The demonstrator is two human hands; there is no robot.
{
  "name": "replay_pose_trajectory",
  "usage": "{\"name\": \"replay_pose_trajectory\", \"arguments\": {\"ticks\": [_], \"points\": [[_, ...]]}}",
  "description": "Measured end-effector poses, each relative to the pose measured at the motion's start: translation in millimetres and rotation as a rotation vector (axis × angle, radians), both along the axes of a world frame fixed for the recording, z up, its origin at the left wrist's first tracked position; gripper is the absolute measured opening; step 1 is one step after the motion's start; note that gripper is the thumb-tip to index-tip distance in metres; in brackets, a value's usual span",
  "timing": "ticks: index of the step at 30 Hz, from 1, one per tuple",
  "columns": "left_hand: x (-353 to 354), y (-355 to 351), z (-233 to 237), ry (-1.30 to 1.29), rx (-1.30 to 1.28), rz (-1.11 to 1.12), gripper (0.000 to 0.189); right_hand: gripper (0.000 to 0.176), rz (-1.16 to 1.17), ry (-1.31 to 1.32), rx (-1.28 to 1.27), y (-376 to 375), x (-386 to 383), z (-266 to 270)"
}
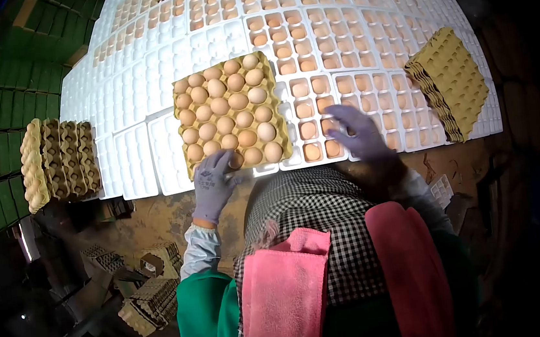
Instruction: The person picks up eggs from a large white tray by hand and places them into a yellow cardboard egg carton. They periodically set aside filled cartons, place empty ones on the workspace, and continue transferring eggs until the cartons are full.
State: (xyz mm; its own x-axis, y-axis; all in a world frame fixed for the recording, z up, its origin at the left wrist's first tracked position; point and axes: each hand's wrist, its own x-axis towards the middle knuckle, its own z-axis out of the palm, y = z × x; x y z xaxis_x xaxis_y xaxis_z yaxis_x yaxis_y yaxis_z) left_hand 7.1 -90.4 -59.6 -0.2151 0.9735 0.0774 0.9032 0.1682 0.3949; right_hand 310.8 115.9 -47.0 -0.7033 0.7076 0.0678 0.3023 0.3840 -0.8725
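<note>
A yellow-brown pulp egg tray (286,139) filled with brown eggs lies on white plastic trays. My left hand (213,184), in a grey-purple glove, bends over the tray's front edge. An egg (235,160) in the front row sits between its index finger and thumb; the eggs under the palm are hidden. Over to the right, my right hand (363,135), gloved alike, hovers above a white plastic egg tray (291,161) with eggs in its compartments. Its thumb and fingers are apart, and I see nothing held in it.
More white trays with eggs (339,38) spread toward the back; unfilled white trays (132,159) lie left. Stacked pulp trays (453,82) rest on the right. Other pulp trays (61,159) stand on edge at left, near green stacked crates (0,103). Pulp trays (153,300) lie below.
</note>
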Motion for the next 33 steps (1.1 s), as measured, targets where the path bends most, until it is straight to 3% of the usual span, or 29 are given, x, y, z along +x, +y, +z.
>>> {"name": "replay_pose_trajectory", "arguments": {"ticks": [1,2,3,5,7,8,9,11,12,13,15,16,17,18,19,21,23,25,26,27,28,29,30,31,32,33], "points": [[3.5,3.2,-5.2,0.078,-0.010,-0.042,0.050,0.048,0.207,-0.039,0.120,-23.2,-30.7,-2.8],[1.9,4.9,-14.9,0.072,-0.008,-0.043,0.050,0.056,0.263,-0.140,0.251,-46.2,-56.7,-20.1],[-1.5,5.4,-28.1,0.056,0.007,-0.038,0.049,0.064,0.281,-0.238,0.244,-61.2,-76.9,-35.0],[-8.4,0.7,-36.8,0.031,0.021,-0.041,0.048,0.060,0.207,-0.341,0.311,-75.3,-96.1,-37.6],[-14.3,-6.8,-35.9,-0.581,0.048,0.259,0.040,0.054,0.090,-0.286,0.345,-78.6,-102.8,-41.1],[-16.4,-11.0,-33.2,-1.019,0.151,0.385,0.039,0.050,0.116,-0.296,0.341,-78.3,-101.6,-38.1],[-26.1,-10.5,-23.0,-1.189,0.240,0.438,0.034,0.050,0.109,-0.305,0.345,-75.0,-100.0,-38.5],[-44.5,-5.2,-7.6,-1.821,0.433,0.497,0.035,0.052,0.132,-0.144,0.251,-69.2,-95.9,-39.5],[-50.4,6.5,-8.4,-1.177,0.474,0.249,0.034,0.050,-0.012,0.017,-0.114,-71.8,-95.3,-38.5],[-62.9,13.7,-2.4,-1.990,0.313,0.590,0.037,0.048,-0.158,0.184,-0.472,-72.7,-95.0,-37.2],[-74.1,35.4,-7.5,-1.001,-0.102,0.147,0.033,0.047,-0.304,0.488,-0.923,-53.5,-92.0,-20.3],[-60.8,40.9,-5.3,-0.487,-0.048,-0.071,0.023,0.047,-0.313,0.485,-0.915,-44.2,-100.2,-20.9],[-39.4,45.3,-11.9,-0.003,-0.027,-0.177,0.014,0.045,-0.200,0.166,-0.387,-40.6,-112.6,-22.7],[-35.4,48.7,-20.1,0.030,-0.017,-0.161,0.018,0.044,-0.061,-0.150,0.138,-37.3,-124.3,-23.6],[-36.5,50.3,-25.7,0.065,-0.007,-0.147,0.022,0.044,0.026,-0.370,0.302,-43.3,-133.8,-21.5],[-43.0,44.3,-16.1,-0.028,-0.017,-0.136,0.019,0.044,0.082,-0.587,0.443,-56.9,-144.8,-27.2],[-52.1,35.8,-13.0,-0.120,-0.023,-0.128,0.018,0.044,0.060,-0.529,0.419,-57.4,-139.6,-31.9],[-70.0,22.1,-16.8,-0.775,0.123,0.059,0.034,0.043,0.037,-0.473,0.397,-58.5,-129.5,-30.2],[-84.1,17.9,-23.3,-1.004,0.130,0.107,0.048,0.042,-0.122,-0.252,0.115,-61.5,-124.2,-27.5],[-93.0,13.5,-15.6,-1.322,0.119,0.242,0.048,0.041,-0.279,-0.021,-0.163,-62.1,-118.1,-24.7],[-103.0,17.5,-11.7,-1.505,0.107,0.233,0.047,0.040,-0.413,0.138,-0.502,-57.7,-109.6,-20.6],[-109.6,21.1,-7.8,-1.688,0.093,0.228,0.047,0.039,-0.501,0.328,-0.669,-59.4,-109.1,-14.4],[-111.2,33.7,2.9,-1.477,-0.019,0.186,0.047,0.039,-0.464,0.310,-0.731,-53.9,-110.8,-14.5],[-111.5,50.3,-3.1,-1.056,-0.008,-0.044,0.049,0.039,-0.427,0.294,-0.795,-46.8,-113.4,-15.5],[-99.4,60.5,11.4,-0.659,-0.080,-0.136,0.048,0.039,-0.435,0.294,-0.799,-45.1,-120.3,-13.1],[-82.9,70.9,27.1,-0.259,-0.141,-0.219,0.047,0.042,-0.326,-0.102,-0.294,-42.1,-133.4,-8.1]]}}
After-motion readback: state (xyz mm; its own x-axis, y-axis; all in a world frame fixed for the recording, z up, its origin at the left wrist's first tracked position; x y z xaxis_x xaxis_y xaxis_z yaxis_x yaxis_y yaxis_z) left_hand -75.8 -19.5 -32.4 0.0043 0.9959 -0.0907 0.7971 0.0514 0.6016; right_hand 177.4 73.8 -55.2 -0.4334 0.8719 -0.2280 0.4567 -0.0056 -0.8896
